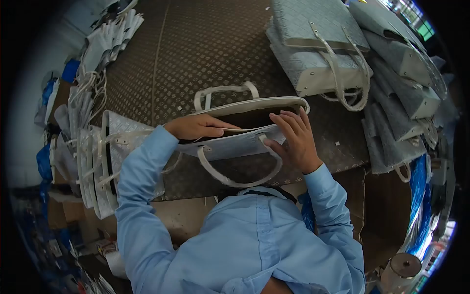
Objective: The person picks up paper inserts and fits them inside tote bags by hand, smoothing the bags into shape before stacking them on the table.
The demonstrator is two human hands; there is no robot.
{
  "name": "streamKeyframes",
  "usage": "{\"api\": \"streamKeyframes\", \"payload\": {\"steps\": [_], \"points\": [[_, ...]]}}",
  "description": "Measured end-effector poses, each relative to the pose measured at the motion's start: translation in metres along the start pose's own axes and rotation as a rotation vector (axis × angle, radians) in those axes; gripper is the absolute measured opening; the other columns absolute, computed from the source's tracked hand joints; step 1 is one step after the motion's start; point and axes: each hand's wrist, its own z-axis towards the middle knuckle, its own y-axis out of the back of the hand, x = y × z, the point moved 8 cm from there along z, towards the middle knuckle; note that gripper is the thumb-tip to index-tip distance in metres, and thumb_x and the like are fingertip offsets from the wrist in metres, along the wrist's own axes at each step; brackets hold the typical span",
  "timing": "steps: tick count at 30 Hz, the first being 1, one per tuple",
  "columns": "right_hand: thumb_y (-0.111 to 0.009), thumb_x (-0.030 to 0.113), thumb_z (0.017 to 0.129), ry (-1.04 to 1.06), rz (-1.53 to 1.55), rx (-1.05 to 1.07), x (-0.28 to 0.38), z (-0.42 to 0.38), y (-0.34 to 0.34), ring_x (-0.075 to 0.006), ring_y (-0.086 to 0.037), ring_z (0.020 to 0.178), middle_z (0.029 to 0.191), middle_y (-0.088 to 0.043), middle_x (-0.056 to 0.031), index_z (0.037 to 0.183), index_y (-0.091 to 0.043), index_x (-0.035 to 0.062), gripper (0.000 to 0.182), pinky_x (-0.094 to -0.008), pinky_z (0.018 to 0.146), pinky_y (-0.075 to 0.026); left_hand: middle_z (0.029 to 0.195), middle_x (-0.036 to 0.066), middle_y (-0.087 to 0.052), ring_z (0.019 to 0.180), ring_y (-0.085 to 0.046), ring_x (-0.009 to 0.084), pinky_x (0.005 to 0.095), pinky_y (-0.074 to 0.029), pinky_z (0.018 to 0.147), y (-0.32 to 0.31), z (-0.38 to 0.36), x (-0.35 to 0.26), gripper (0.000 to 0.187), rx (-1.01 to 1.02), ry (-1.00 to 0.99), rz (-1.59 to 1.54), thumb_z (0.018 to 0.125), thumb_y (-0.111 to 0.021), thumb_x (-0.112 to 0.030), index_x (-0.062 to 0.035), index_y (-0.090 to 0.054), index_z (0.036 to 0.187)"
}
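A silver-grey handbag [235,145] with white handles stands on the brown patterned table, its top gaping and its dark inside showing. My left hand [198,126] lies over the left part of the opening, fingers pressed together on the near rim and their tips reaching inside. At the right end of the opening is my right hand [297,139], its fingers spread over the rim and its thumb near the base of the front handle. One handle hangs down toward my body, while the other stands up behind the bag.
Finished-looking grey bags [320,73] are stacked at the back right, with more bags [399,108] beyond them. Several white-handled bags [112,161] lean together at the left. A cardboard box [387,210] is below the patterned table [205,49] at the right.
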Motion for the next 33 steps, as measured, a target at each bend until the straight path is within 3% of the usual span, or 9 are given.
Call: {"api": "streamKeyframes", "payload": {"steps": [1, 5, 9, 13, 16, 18, 22, 24, 33], "points": [[-0.076, 0.023, 0.073, 0.027, -0.012, 0.028, -0.01, -0.002, 0.002, -0.0292, -0.055, 0.106, 0.107, -0.06, -0.0102, 0.114, -0.061, 0.0078, 0.046, -0.0493, 0.099, -0.039, 0.129, 0.012, -0.056, 0.115, -0.052, 0.0183, 0.0295, -0.039, 0.1, 0.005, -0.002, 0.007, 0.042, -0.166, 0.239, 0.327, 0.099, -0.046, -0.026, -0.0045, -0.048, 0.135], [-0.074, 0.025, 0.075, 0.07, -0.003, 0.182, -0.048, -0.002, 0.011, -0.0273, -0.059, 0.095, 0.097, -0.062, -0.0098, 0.109, -0.062, 0.0055, 0.041, -0.0457, 0.095, -0.041, 0.123, 0.011, -0.06, 0.11, -0.056, 0.0183, 0.0285, -0.044, 0.093, -0.002, -0.008, 0.013, 0.037, -0.244, 0.363, 0.357, 0.099, -0.046, -0.02, -0.0008, -0.053, 0.129], [-0.073, 0.028, 0.075, 0.207, -0.18, 0.689, -0.028, 0.008, -0.003, -0.0243, -0.061, 0.083, 0.078, -0.062, -0.0081, 0.1, -0.063, 0.0043, 0.035, -0.0401, 0.084, -0.044, 0.12, 0.014, -0.061, 0.11, -0.057, 0.02, 0.0306, -0.044, 0.093, -0.026, -0.005, 0.003, 0.036, -0.169, 0.164, 0.563, 0.099, -0.045, -0.018, 0.0007, -0.053, 0.128], [-0.073, 0.03, 0.077, 0.306, -0.194, 0.78, -0.004, 0.013, -0.025, -0.0253, -0.061, 0.078, 0.072, -0.062, -0.0082, 0.097, -0.063, 0.0034, 0.035, -0.038, 0.082, -0.045, 0.114, 0.013, -0.063, 0.102, -0.06, 0.0197, 0.0313, -0.046, 0.089, -0.032, -0.009, 0.009, 0.034, -0.238, 0.213, 0.538, 0.099, -0.046, -0.02, -0.0007, -0.055, 0.126], [-0.071, 0.031, 0.078, 0.259, 0.124, 0.74, -0.007, 0.023, -0.032, -0.0268, -0.063, 0.078, 0.075, -0.064, -0.0102, 0.099, -0.064, 0.0023, 0.036, -0.0382, 0.077, -0.047, 0.108, 0.014, -0.065, 0.093, -0.061, 0.0194, 0.032, -0.047, 0.084, -0.026, -0.023, 0.011, 0.035, -0.385, 0.278, 0.528, 0.099, -0.047, -0.022, -0.0009, -0.055, 0.125], [-0.07, 0.03, 0.081, -0.099, 0.165, 1.235, -0.03, 0.01, -0.048, -0.0287, -0.063, 0.08, 0.081, -0.065, -0.0139, 0.106, -0.063, 0.0031, 0.038, -0.04, 0.072, -0.049, 0.102, 0.014, -0.066, 0.089, -0.063, 0.0237, 0.0317, -0.048, 0.082, -0.023, -0.036, 0.03, 0.037, -0.394, 0.424, 0.54, 0.098, -0.048, -0.029, -0.0038, -0.056, 0.124], [-0.068, 0.026, 0.082, 0.029, 0.243, 1.309, -0.026, 0.003, -0.057, -0.0306, -0.064, 0.084, 0.089, -0.064, -0.0162, 0.111, -0.062, 0.0069, 0.035, -0.0411, 0.069, -0.051, 0.106, 0.013, -0.065, 0.093, -0.062, 0.0228, 0.0317, -0.048, 0.084, -0.032, -0.043, 0.033, 0.038, -0.409, 0.46, 0.565, 0.097, -0.049, -0.029, -0.0048, -0.055, 0.126], [-0.068, 0.02, 0.082, 0.179, 0.181, 1.164, -0.017, 0.002, -0.048, -0.0319, -0.063, 0.085, 0.095, -0.064, -0.0164, 0.112, -0.063, 0.0101, 0.032, -0.0405, 0.072, -0.051, 0.112, 0.012, -0.064, 0.099, -0.061, 0.0217, 0.0317, -0.047, 0.087, -0.035, -0.045, 0.026, 0.039, -0.41, 0.229, 0.471, 0.097, -0.05, -0.029, -0.0063, -0.055, 0.128], [-0.072, 0.026, 0.078, 0.11, 0.162, 1.102, -0.026, -0.007, -0.037, -0.0335, -0.064, 0.086, 0.095, -0.065, -0.0157, 0.106, -0.064, 0.0061, 0.036, -0.0388, 0.074, -0.052, 0.122, 0.011, -0.061, 0.11, -0.058, 0.0221, 0.0319, -0.045, 0.093, -0.042, -0.068, 0.031, 0.043, -0.317, 0.414, 0.344, 0.096, -0.051, -0.035, -0.01, -0.054, 0.131]]}}
